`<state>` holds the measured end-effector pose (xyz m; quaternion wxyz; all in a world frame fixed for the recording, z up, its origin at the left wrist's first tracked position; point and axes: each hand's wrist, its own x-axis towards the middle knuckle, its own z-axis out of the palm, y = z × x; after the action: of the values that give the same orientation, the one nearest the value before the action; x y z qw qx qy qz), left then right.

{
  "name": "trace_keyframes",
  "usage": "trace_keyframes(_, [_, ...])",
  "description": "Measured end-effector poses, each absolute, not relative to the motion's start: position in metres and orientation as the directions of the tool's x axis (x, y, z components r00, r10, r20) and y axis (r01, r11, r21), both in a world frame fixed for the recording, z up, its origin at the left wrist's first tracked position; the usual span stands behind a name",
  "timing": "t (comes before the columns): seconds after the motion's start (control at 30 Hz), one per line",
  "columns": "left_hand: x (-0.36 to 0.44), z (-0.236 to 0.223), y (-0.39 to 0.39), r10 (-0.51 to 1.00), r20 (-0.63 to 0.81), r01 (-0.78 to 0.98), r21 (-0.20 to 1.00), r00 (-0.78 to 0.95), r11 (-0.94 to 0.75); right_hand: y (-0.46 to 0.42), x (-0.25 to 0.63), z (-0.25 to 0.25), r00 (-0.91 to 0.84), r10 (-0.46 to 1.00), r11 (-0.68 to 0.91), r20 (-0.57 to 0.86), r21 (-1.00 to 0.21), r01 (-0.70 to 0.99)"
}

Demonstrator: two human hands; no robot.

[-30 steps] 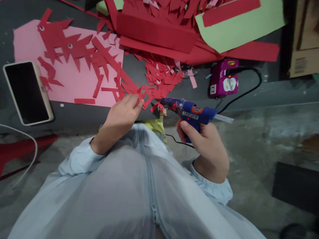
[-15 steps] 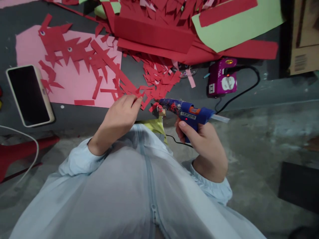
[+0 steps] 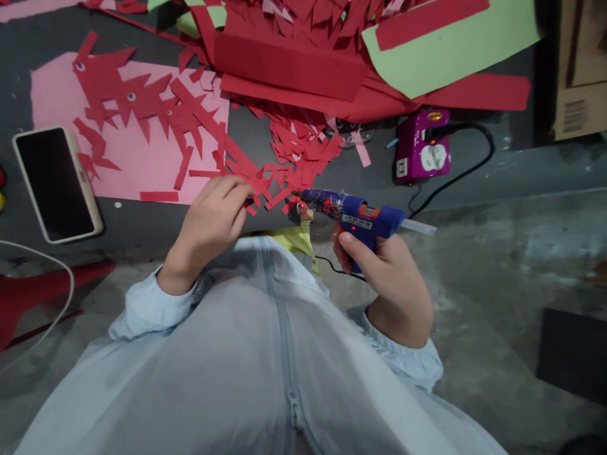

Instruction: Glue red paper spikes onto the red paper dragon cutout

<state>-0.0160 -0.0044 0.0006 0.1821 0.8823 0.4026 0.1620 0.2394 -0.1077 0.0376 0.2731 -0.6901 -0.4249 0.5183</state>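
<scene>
My right hand (image 3: 386,275) is wrapped round the handle of a blue hot glue gun (image 3: 363,218). A clear glue stick (image 3: 420,226) sticks out of its back end, and the nozzle points left over red paper scraps. My left hand (image 3: 211,215) is at the table's near edge, fingers bent and drawn together over red paper strips (image 3: 244,167); whatever is between the fingertips is hidden. Beyond it lies a pink paper sheet (image 3: 128,167) carrying red spiky paper shapes with googly eyes (image 3: 107,72).
A phone (image 3: 57,183) lies at the left. A purple power adapter (image 3: 422,158) with a plugged-in black cable is at the right. Folded red paper (image 3: 289,66), green paper (image 3: 455,57) and a cardboard box (image 3: 583,82) are at the back. A red stool (image 3: 42,294) stands below left.
My left hand has moved left, away from the nozzle, uncovering some red scraps. My right hand and the glue gun have stayed nearly still.
</scene>
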Motion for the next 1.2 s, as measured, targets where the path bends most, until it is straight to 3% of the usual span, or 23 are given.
trace_keyframes(0.7, [-0.003,-0.008,0.005,0.737,0.03,0.666,0.405,0.675,-0.626,-0.109,0.236,0.031,0.062,0.85,-0.511,-0.523,-0.792,0.334])
trace_keyframes(1.0, [-0.003,-0.007,0.005,0.728,0.117,0.69,0.247,0.676,-0.68,-0.109,0.237,0.032,0.068,0.848,-0.515,-0.526,-0.786,0.343])
trace_keyframes(1.2, [-0.004,0.002,0.006,0.693,0.073,0.675,0.174,0.717,-0.717,-0.11,0.237,0.031,0.07,0.847,-0.517,-0.526,-0.788,0.334])
